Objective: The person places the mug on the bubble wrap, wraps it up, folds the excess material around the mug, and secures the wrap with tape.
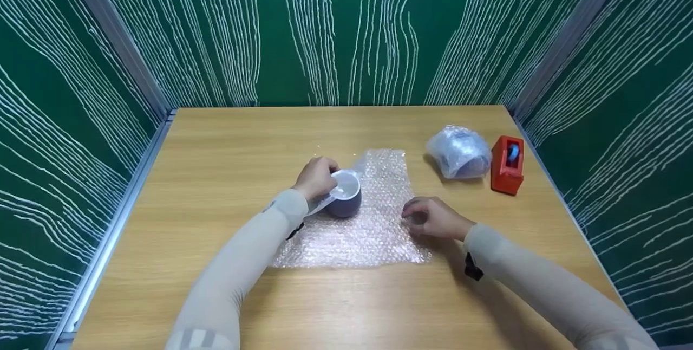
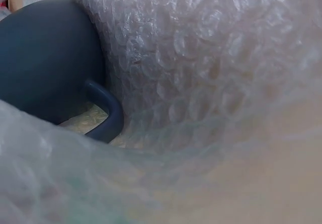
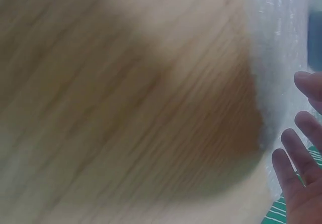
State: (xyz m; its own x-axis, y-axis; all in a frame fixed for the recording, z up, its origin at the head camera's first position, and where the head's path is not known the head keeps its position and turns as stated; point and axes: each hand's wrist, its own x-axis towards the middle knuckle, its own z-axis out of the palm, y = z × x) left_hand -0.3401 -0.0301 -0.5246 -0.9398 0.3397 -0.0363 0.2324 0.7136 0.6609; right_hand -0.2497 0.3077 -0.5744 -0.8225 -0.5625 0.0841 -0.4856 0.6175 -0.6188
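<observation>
A dark blue-grey mug with a pale rim stands upright on a sheet of bubble wrap. My left hand pinches the left part of the sheet, lifted up against the mug's rim. From the left wrist, the mug's handle shows between raised folds of the wrap, while the left fingers are out of sight. My right hand hovers by the sheet's right edge with its fingers loosely bent. In the right wrist view, those fingers are spread beside the wrap and hold nothing.
Toward the back right of the wooden table sits a bundle wrapped in bubble wrap. A red tape dispenser stands just right of it. Green panels with white lines enclose the table's back and sides.
</observation>
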